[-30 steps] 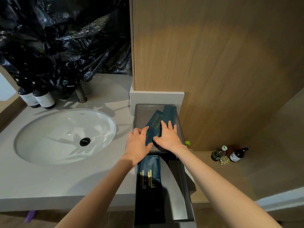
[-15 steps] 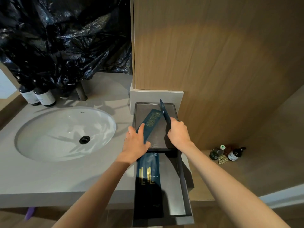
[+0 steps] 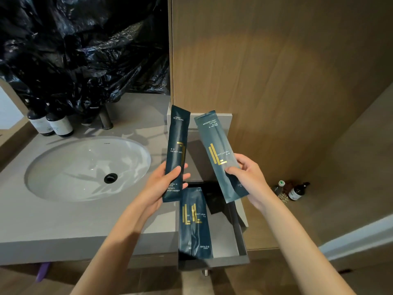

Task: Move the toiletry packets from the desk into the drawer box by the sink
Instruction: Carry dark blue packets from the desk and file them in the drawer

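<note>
head view, looking down at the sink corner. your left hand grips the lower half of a narrow packet, dark blue with gold marks: the thumb lies across its front and the other fingers curl round behind it, their tips showing at its right edge. the packet stands nearly upright in the air, its print upside down. your right hand pinches the lower half of a wide packet of the same colours, thumb on the front and the remaining fingers behind; this packet tilts with its top end leaning left. the two packets are close at their top corners but do not touch, and both are held above the grey box that stands against the wood panel.

the drawer of the box is pulled out toward you. two more packets lie flat in its left half, side by side and partly overlapping; its right half shows bare grey floor.

to the left, an oval white sink is set in the grey tabletop. two dark bottles with pale labels stand behind the sink, under crumpled black plastic sheet. to the right, on a lower wooden shelf, stand small bottles.
</note>
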Action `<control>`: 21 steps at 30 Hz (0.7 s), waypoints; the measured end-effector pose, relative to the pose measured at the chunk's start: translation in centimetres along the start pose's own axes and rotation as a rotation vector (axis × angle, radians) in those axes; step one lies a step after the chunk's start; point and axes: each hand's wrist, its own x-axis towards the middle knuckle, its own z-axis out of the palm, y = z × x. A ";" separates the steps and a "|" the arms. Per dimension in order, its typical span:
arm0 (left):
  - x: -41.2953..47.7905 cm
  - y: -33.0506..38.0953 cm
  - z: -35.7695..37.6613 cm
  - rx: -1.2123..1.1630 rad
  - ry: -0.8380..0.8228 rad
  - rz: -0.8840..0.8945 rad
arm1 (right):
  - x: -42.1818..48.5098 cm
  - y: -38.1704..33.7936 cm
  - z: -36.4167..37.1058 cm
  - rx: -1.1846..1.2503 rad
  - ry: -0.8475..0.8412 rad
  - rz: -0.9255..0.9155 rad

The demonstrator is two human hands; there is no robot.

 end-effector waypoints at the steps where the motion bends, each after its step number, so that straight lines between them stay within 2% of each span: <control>1: -0.6 -0.1 -0.1 -0.007 0.004 -0.015 | -0.8 0.2 0.1 0.020 -0.001 0.005; 7: -3.3 -1.4 -0.7 0.140 0.032 -0.047 | -4.3 1.8 0.2 0.017 0.011 0.002; 11: -4.5 -2.8 -1.8 0.309 0.099 0.005 | -6.2 2.9 -1.2 -0.105 0.026 -0.021; 14: -5.4 -3.2 -2.3 0.382 0.104 0.037 | -7.5 3.5 -2.5 -0.207 -0.004 0.037; 21: -6.3 -4.1 -3.1 0.428 0.121 -0.016 | -8.6 5.4 -3.4 -0.317 -0.088 0.229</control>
